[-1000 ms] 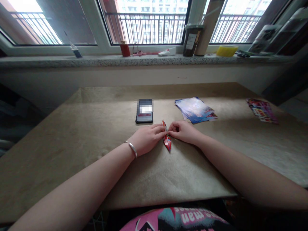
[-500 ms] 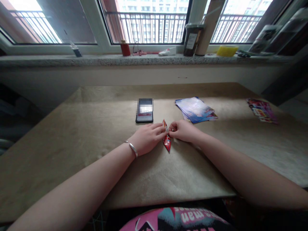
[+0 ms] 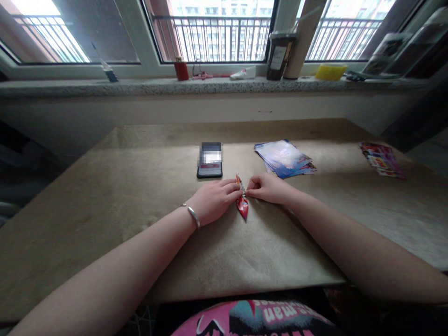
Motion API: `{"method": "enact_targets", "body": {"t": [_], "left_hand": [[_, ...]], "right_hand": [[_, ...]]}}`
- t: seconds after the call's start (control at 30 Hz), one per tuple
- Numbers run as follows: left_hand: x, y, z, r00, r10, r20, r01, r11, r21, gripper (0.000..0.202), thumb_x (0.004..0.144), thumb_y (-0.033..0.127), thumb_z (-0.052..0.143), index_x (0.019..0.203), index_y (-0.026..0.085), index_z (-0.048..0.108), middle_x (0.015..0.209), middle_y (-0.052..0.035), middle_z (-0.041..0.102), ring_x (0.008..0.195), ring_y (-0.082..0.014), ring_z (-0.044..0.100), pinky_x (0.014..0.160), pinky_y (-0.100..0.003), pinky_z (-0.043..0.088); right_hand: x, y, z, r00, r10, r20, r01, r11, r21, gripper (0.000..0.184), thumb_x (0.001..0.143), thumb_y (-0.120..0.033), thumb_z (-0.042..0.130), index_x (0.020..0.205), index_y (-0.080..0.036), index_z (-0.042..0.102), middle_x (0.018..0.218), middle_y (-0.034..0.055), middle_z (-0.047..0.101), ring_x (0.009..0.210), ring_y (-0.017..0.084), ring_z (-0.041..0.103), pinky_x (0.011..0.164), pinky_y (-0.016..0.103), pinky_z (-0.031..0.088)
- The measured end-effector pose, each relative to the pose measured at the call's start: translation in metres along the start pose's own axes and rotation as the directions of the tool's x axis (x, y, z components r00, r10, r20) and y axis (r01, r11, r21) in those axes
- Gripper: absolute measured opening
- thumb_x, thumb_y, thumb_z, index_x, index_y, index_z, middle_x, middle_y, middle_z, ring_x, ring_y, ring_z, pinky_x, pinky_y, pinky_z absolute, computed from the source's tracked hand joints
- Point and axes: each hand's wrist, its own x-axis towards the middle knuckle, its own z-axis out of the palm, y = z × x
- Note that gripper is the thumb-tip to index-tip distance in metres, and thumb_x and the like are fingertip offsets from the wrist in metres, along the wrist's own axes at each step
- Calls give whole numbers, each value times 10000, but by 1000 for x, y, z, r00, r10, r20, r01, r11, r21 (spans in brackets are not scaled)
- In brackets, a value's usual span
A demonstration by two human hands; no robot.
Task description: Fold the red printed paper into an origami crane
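A small folded piece of red printed paper (image 3: 242, 205), narrow and pointed at both ends, lies on the brown table cover (image 3: 140, 196) in the middle. My left hand (image 3: 213, 200), with a silver bangle on its wrist, pinches the paper's left side with closed fingers. My right hand (image 3: 268, 188) pinches its right side, fingertips meeting the left hand's at the paper's middle. Both forearms rest on the table.
A dark phone (image 3: 210, 161) lies just beyond my hands. A stack of blue printed sheets (image 3: 284, 159) sits to the right of it, and more colourful sheets (image 3: 381, 159) lie at the far right. The windowsill (image 3: 140, 86) behind holds a red cup, a jar and small items.
Both hands stay pinched on the folded paper. My right hand has shifted slightly and pressed closer to the paper's middle; the paper's lower tip has barely moved.
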Motion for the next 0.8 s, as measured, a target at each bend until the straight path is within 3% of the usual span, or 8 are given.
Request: {"method": "enact_targets", "body": {"t": [0.17, 0.37, 0.53, 0.7, 0.8], "left_hand": [[1, 0, 0, 1000, 0, -1, 0, 1000, -4, 300, 853, 75, 436, 1116, 136, 568, 1225, -96, 564, 1152, -209, 518, 937, -363, 477], [1, 0, 0, 998, -15, 57, 17, 999, -37, 338, 865, 71, 401, 1168, 143, 532, 1313, -68, 516, 1270, -194, 408, 1024, -372, 404], [0, -3, 3, 995, -32, 99, 42, 994, -100, 421, 836, 57, 402, 1240, 145, 483, 1349, -69, 482, 1289, -181, 388, 1066, -383, 355], [-2, -6, 3, 995, -60, 80, 75, 976, -205, 421, 822, 61, 405, 1223, 149, 497, 1336, -78, 494, 1261, -163, 428, 1061, -354, 365], [-3, -6, 1, 996, -60, 73, 77, 963, -257, 421, 804, 67, 423, 1212, 134, 501, 1327, -92, 500, 1258, -164, 430, 1059, -343, 370]], "right_hand": [[-2, 4, 3, 992, -32, -120, 34, 999, 20, 177, 761, -328, 571, 723, -175, 651, 650, 4, 630, 572, 108, 514, 505, 209, 316], [-5, 7, 9, 981, -81, -176, 93, 994, 56, 107, 725, -233, 568, 747, -172, 653, 620, -14, 586, 551, 96, 491, 507, 206, 317], [-13, 6, 6, 919, -315, -236, 295, 948, -115, 97, 747, -189, 551, 754, -179, 647, 780, 20, 631, 650, 105, 527, 597, 216, 370], [-18, 2, 0, 835, -531, -143, 452, 811, -371, 168, 833, -231, 515, 835, -214, 682, 871, 38, 679, 804, 161, 552, 720, 266, 389], [-19, 1, -1, 805, -586, -94, 486, 741, -463, 211, 863, -219, 473, 859, -203, 684, 894, 56, 680, 845, 178, 545, 735, 280, 392]]}}
